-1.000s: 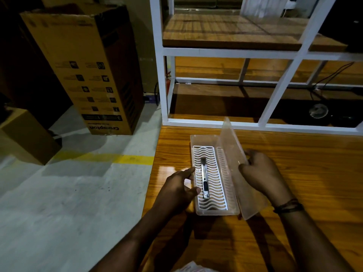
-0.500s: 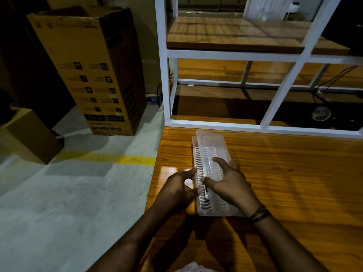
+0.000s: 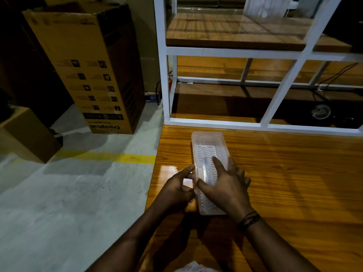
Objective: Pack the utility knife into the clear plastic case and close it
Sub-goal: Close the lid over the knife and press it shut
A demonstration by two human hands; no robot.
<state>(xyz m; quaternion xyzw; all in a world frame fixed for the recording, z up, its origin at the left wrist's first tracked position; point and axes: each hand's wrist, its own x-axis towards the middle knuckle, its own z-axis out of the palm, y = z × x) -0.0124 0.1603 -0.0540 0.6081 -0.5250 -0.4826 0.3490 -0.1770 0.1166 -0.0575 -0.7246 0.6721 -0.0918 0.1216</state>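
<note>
At the near left part of the wooden table, the clear plastic case lies lengthwise, its far end towards 12 o'clock. Its lid is down over the white wavy-slotted tray, and the utility knife shows only faintly through the lid, lying along the tray's middle. So the knife is packed; closing is the step in hand.

Your right hand lies flat on the near half of the lid, fingers spread and pressing, with the grip open and wrapped round nothing. Your left hand is at the case's 9 o'clock edge; its forefinger and thumb touch the rim in a loose pinch, but whether they clamp the edge cannot be told.

Judgement: the lid looks seated but not proven latched; no clasp is visible. The next move calls for firm, even pressure along the 9 o'clock long edge, left hand steadying the base so the case does not slide towards the table edge just beside it. Then check the far end at 12 o'clock, which neither hand covers.
</note>
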